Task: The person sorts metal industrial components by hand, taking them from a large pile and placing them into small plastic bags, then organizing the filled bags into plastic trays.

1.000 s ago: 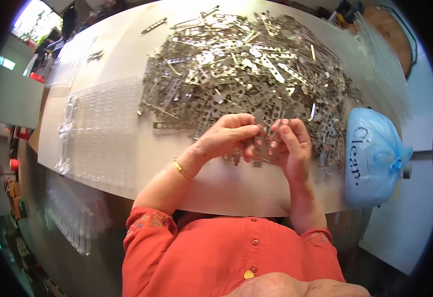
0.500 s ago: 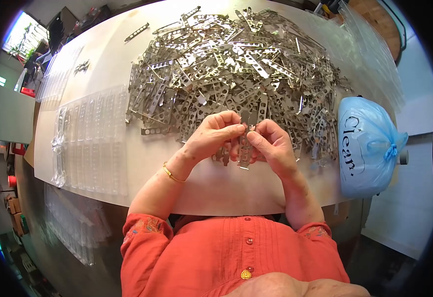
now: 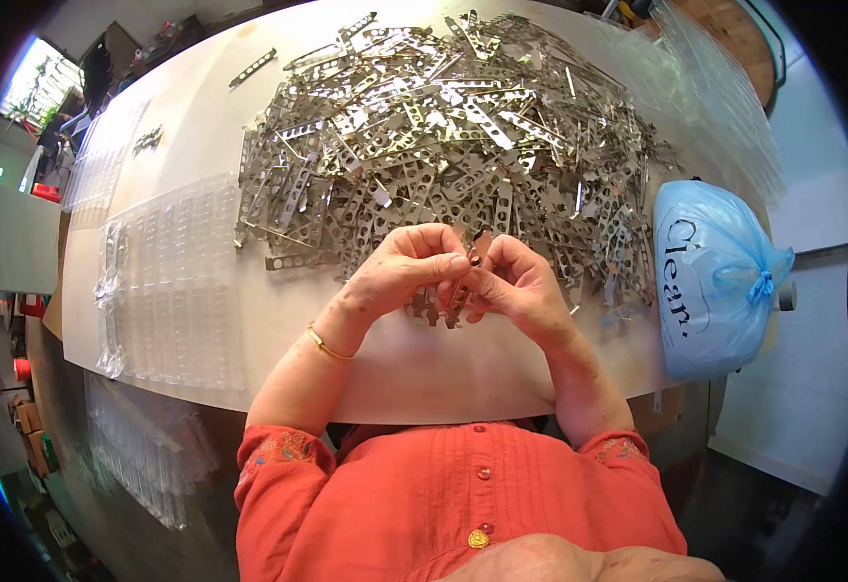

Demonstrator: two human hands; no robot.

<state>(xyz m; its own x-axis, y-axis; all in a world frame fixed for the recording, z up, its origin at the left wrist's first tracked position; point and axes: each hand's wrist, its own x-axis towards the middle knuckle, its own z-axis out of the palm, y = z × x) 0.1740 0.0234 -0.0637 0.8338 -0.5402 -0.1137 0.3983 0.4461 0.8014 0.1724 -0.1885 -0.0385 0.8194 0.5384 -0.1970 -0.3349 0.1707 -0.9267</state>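
Both hands meet in front of the pile, at the near side of the table. My left hand (image 3: 395,272), with a gold bangle at its wrist, pinches a slim metal bracket (image 3: 458,299) between thumb and fingers. From the other side, my right hand (image 3: 521,291) grips the same bracket with thumb and forefinger. The bracket is turned partly edge-on, its upper end showing above the thumbs. More perforated metal shows under the left fingers, partly hidden by them. Just beyond the hands spreads a large heap of metal brackets (image 3: 395,145) with round holes.
Clear plastic trays (image 3: 172,291) lie at the left of the white table (image 3: 395,393). A tied blue bag (image 3: 720,281) marked "Clear." stands at the right edge. Plastic sheets (image 3: 725,107) lie far right. One loose bracket (image 3: 252,68) and a small cluster (image 3: 148,140) lie apart.
The bracket between my hands has turned from its flat, holed face to a tilted, nearly edge-on position. My hands have shifted slightly, and the whole view has moved a little.
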